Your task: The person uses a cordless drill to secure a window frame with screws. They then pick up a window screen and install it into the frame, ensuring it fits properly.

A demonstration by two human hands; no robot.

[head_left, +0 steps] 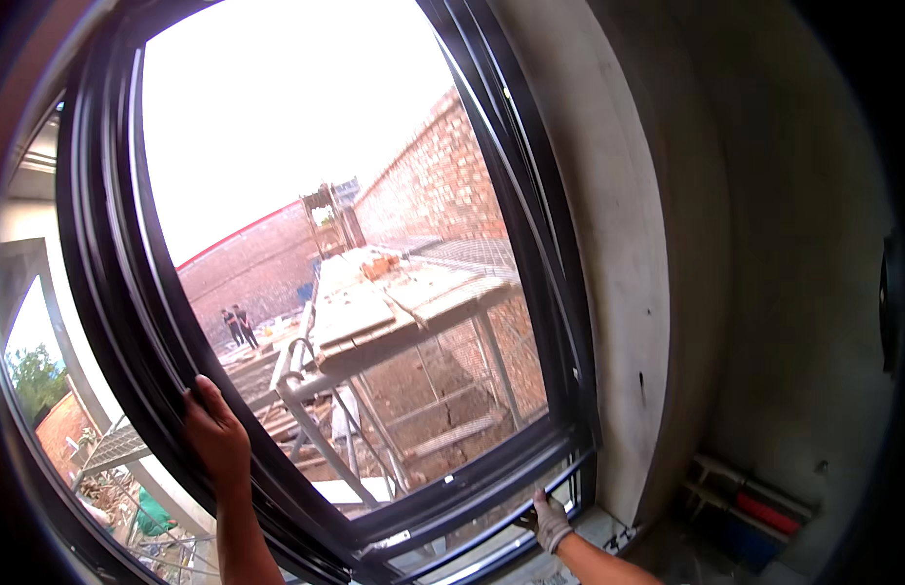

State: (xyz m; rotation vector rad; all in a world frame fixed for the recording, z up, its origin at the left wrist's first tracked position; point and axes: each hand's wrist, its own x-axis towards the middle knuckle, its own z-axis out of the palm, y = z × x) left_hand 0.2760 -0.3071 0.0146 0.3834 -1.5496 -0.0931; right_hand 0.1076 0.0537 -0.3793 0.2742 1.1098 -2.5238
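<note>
1. Window frame [481, 483], dark, stands close before me, spanning my head view from 11 to 5 o'clock.
2. My gloved right hand [550, 524], at 5 o'clock, is closed around its slim lower bar [486, 533].
3. My bare left hand [220, 434], at 8 o'clock, grasps the left upright [101, 195], most fingers hidden from me.
4. Outside, a plank platform [360, 317] lies near centre.
5. Farther off, two people [240, 327] stand at 9 o'clock.
6. A brick wall [442, 175] rises toward 12.
</note>
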